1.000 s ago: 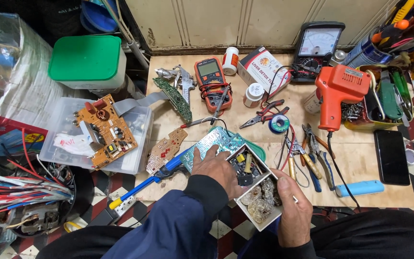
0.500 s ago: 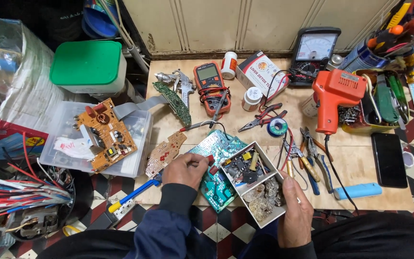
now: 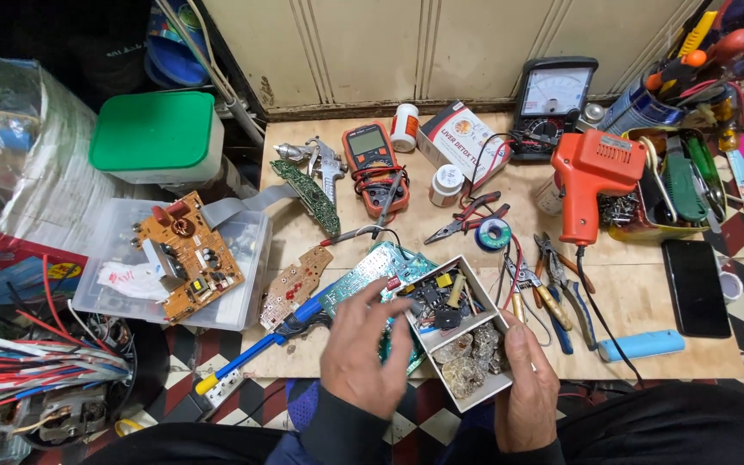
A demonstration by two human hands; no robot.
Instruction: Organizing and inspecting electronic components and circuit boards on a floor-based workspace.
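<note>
The wooden surface (image 3: 647, 284) in front of you is crowded from its far edge to its near one, with the only bare patches along the near right, between the black phone (image 3: 696, 287) and the near edge.

The green circuit board (image 3: 370, 277) lies flat at the middle of the near edge, partly hidden under your left hand and the box.

Your left hand (image 3: 362, 349) rests over that board with fingers spread and loosely curled, gripping nothing that you can see; its fingertips touch the box's left wall.

The small white box (image 3: 467, 392) sits tilted at the near edge, just right of the board and overhanging the edge a little. It has two compartments: the far one holds dark small parts and a yellow piece, the near one greyish lumps.

Your right hand (image 3: 523, 387) grips the box's right wall, thumb lying over the rim into the near compartment.

Pliers and cutters (image 3: 553, 280) lie just right of the box, leaving little room there. A blue-handled soldering iron (image 3: 256, 349) points off the near left corner.
</note>
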